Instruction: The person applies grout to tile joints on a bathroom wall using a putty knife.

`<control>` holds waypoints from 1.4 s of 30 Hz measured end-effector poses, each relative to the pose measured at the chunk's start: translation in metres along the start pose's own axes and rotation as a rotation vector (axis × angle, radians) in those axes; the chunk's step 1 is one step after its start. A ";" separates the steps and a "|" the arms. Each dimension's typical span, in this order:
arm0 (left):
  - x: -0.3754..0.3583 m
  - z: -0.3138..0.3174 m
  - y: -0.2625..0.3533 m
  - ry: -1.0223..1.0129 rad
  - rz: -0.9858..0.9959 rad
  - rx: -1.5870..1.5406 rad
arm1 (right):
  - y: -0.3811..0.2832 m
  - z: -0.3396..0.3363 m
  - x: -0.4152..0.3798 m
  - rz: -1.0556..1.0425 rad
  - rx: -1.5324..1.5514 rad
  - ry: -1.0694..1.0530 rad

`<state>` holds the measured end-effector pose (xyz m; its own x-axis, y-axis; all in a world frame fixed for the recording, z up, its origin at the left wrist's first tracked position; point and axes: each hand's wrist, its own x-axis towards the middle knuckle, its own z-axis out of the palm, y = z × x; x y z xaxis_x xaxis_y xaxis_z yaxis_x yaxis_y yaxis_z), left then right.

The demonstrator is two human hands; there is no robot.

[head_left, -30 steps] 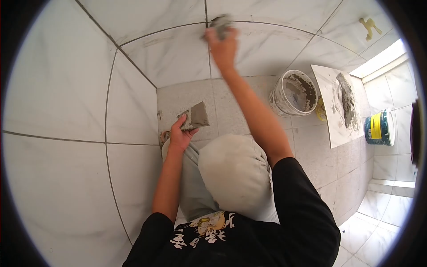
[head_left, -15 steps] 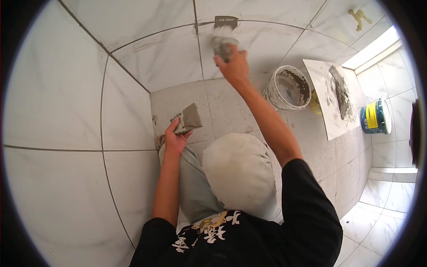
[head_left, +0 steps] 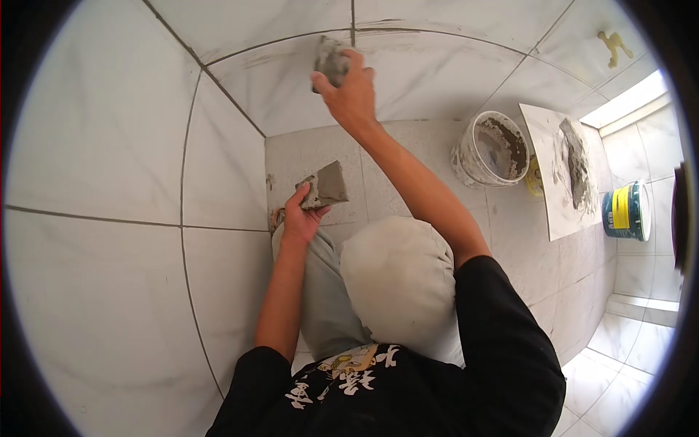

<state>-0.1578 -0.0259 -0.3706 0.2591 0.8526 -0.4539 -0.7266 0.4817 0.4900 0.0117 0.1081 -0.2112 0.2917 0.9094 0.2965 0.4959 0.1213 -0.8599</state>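
My right hand (head_left: 354, 96) grips a grout-smeared flat scraper (head_left: 329, 60) against the white marbled wall tile, just below a horizontal joint and left of a vertical one. Fingers and thumb close around its edges. Lower down, my left hand (head_left: 300, 222) holds a small square board (head_left: 331, 185) with grey grout spread on its face, above the floor near my knee. The wall joint (head_left: 408, 30) is filled with dark grey, with thin grout smears around it.
A grout-crusted white bucket (head_left: 466, 156) stands on the floor to the right. Beside it lies a white panel (head_left: 542, 138) bearing a mound of grey grout (head_left: 575, 164). Farther right is a green tub (head_left: 622, 211) with a yellow label. A yellowish stain (head_left: 616, 49) marks the wall.
My right hand has swept left with the scraper, past the vertical joint. The thick dark grout patch on the horizontal joint is now thin smears. My left hand still holds the board.
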 end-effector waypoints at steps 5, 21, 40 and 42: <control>0.003 0.003 -0.001 -0.011 -0.011 -0.005 | 0.013 -0.010 0.025 -0.265 -0.275 0.284; 0.006 0.004 -0.004 -0.007 -0.027 0.013 | 0.005 -0.023 0.045 0.154 0.539 0.251; -0.005 0.001 0.001 -0.044 0.119 -0.286 | 0.101 -0.119 -0.077 -0.438 -0.496 -0.843; -0.005 -0.007 0.010 0.016 0.199 -0.410 | 0.114 -0.133 -0.058 -0.467 -0.647 -0.821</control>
<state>-0.1707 -0.0266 -0.3690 0.0815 0.9157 -0.3935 -0.9540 0.1860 0.2352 0.1599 0.0158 -0.2710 -0.5362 0.8434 -0.0345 0.8126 0.5047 -0.2915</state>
